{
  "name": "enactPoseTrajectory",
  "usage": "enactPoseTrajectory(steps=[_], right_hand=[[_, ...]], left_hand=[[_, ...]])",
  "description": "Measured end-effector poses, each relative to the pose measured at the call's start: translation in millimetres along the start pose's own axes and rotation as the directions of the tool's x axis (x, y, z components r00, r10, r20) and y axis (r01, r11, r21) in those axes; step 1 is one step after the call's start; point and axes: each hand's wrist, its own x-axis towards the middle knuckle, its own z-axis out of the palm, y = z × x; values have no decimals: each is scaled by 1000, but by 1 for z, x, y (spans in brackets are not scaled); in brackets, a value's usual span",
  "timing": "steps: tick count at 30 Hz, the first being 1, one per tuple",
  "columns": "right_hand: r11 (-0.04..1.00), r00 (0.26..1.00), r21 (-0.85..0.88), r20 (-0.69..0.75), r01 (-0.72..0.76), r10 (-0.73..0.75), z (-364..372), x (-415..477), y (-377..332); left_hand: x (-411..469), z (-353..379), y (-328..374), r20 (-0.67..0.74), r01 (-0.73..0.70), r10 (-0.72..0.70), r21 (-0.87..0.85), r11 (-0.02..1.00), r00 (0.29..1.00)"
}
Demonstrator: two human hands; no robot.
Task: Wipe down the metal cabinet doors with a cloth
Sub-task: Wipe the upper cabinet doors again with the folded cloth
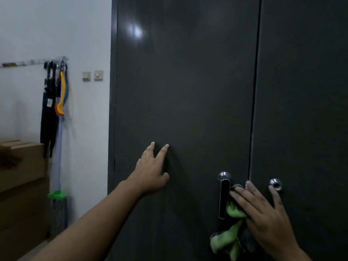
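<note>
Pressing green cloth (232,211) against dark cabinet door (188,102) beside handle (224,196): right hand (263,213), fingers straight | left hand (152,172) flat on door, fingers spread | mop (58,200) at wall.

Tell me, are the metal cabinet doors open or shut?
Shut: the left door and right door sit flush, with only a thin dark seam between them.

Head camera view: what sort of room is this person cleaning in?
Probably a storage or utility room: tall metal cabinet doors, a mop and yellow brush hung from a wall rail, and stacked cardboard boxes on the left.
</note>
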Motion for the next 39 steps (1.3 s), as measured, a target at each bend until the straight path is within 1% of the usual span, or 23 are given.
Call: enactPoseTrajectory(steps=[2,5,7,9,11,12,13,14,17,19,20,22,24,26,28,32,33,34,35,36,37,38,39], right_hand=[[999,999,31,-19,38,-37,8,-3,-5],[989,990,61,30,136,-138,27,-22,-21],[990,989,52,61,129,-132,40,-34,-34],[998,997,28,52,54,-56,50,-42,-45],[993,991,-7,57,-122,122,59,-43,-67],[980,973,15,119,-199,196,66,-43,-82],[970,958,52,174,-239,227,75,-44,-99],[968,958,68,171,-243,229,84,-45,-118],[993,993,23,37,-117,116,106,-32,-166],[1000,999,-1,51,-11,11,107,3,-179],[999,997,23,65,45,-47,104,27,-182],[980,988,132,5,150,-151,93,87,-185],[966,983,196,-102,169,-151,73,158,-182],[974,981,174,-150,146,-120,54,230,-175],[981,982,137,-151,138,-117,42,290,-169],[947,937,13,-153,320,-314,33,348,-145],[945,935,-14,-142,326,-325,26,350,-133],[958,947,-38,-143,285,-287,17,352,-118],[981,969,-45,-151,189,-194,6,354,-101],[997,982,-47,-177,54,-61,-7,358,-83],[995,971,-44,-222,-95,83,-19,365,-65],[970,932,-33,-286,-240,221,-31,373,-47],[925,867,7,-344,-381,360,-40,384,-29]], left_hand=[[5,-9,2,-6,-25,25,13,1000,1000],[10,-14,2,-6,-35,35,24,999,999],[14,-16,0,-14,-38,39,41,998,999],[17,-17,-5,-31,-54,56,53,997,998],[23,-16,-15,-89,-91,94,46,995,992],[25,-15,-20,-127,-115,119,42,993,985],[28,-14,-27,-164,-136,140,35,990,976],[30,-13,-33,-197,-157,159,26,987,967],[37,-12,-56,-281,-216,222,53,975,934],[46,-15,-76,-372,-237,234,40,971,898],[51,-20,-84,-435,-231,199,-20,973,878],[67,-39,-98,-562,-199,69,-172,965,824],[88,-66,-107,-635,-177,-5,-224,958,773],[111,-97,-114,-643,-198,19,-208,958,765],[134,-130,-118,-634,-240,76,-176,955,769],[182,-209,-114,-618,-302,166,-121,946,768],[194,-228,-110,-604,-313,182,-119,942,776],[205,-247,-105,-592,-323,192,-123,938,782],[215,-264,-101,-579,-336,207,-125,933,789],[225,-280,-96,-562,-353,233,-113,929,793],[235,-296,-91,-544,-370,269,-83,925,795],[245,-311,-86,-526,-387,308,-43,921,793],[256,-325,-80,-515,-403,340,-10,915,787]])
